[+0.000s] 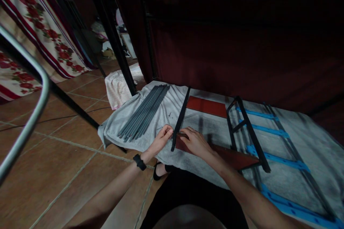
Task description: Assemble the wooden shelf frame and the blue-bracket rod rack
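My left hand [163, 137], with a dark band on its wrist, is closed in a pinch at the left side of a black bar [182, 114]. What its fingertips hold is too small to make out. On the bar's other side, my right hand [195, 143] has its fingers curled over the left end of the nearer reddish-brown board [228, 155]. A second reddish-brown board [206, 106] lies farther back, between the bar and a black frame [243, 128]. A few small screws [170, 115] rest on the cloth left of the bar.
A bundle of grey rods [145, 112] lies left on the grey cloth [172, 96]. Blue slats with dark rods [279, 162] lie to the right. Black posts [118, 39] rise at the left, near a curved metal tube [44, 78]. The floor is tiled.
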A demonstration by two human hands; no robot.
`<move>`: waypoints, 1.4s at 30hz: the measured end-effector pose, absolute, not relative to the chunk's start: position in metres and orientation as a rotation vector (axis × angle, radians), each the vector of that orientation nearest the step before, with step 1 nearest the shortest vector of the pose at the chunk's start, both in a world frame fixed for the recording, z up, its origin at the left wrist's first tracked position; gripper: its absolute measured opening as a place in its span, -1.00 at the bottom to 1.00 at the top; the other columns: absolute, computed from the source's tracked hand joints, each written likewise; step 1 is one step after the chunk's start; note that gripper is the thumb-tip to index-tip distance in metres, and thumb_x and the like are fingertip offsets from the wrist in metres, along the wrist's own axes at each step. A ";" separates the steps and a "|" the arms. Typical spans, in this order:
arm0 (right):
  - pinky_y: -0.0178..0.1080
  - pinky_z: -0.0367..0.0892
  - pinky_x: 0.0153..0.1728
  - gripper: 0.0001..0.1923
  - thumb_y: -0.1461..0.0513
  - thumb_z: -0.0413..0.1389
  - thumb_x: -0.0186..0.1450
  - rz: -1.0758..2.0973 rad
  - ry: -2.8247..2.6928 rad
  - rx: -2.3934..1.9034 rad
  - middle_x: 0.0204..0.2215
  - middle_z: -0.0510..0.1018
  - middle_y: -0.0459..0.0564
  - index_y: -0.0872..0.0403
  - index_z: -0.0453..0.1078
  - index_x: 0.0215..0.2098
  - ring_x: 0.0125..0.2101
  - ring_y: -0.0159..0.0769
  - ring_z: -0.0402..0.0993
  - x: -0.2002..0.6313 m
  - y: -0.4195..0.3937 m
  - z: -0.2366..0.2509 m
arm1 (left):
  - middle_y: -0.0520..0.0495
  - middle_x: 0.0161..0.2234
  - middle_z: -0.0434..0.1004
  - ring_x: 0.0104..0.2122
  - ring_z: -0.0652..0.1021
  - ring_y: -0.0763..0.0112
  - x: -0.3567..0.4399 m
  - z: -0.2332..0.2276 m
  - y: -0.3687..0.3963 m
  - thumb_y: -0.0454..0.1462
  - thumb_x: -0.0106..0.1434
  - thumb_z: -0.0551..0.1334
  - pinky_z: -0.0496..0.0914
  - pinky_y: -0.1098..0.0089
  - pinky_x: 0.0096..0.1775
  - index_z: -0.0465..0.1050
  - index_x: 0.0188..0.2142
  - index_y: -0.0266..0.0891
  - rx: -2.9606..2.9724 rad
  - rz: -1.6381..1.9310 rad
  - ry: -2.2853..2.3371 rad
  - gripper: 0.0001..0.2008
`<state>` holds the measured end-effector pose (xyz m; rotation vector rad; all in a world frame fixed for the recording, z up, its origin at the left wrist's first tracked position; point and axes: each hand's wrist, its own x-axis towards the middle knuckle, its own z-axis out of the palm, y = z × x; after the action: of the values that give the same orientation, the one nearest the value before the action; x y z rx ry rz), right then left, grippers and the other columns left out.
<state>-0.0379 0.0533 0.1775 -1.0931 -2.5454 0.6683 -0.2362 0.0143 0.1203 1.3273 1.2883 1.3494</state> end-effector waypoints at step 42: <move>-0.32 0.30 -0.25 -0.51 0.34 0.04 0.31 0.756 -2.710 -0.859 -0.22 0.63 -0.03 -0.02 0.30 0.21 -0.21 -0.24 0.56 -0.046 0.086 0.184 | -0.02 -0.56 0.50 -0.58 0.50 0.45 -0.213 0.041 -0.006 -0.16 0.09 0.37 0.39 0.46 -0.48 0.42 -0.46 -0.27 0.667 1.323 1.394 -0.76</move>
<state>-0.0459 0.0860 0.1841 -0.8593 -2.7095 0.7558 -0.2134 -0.0062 0.0405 0.6675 1.3935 1.3234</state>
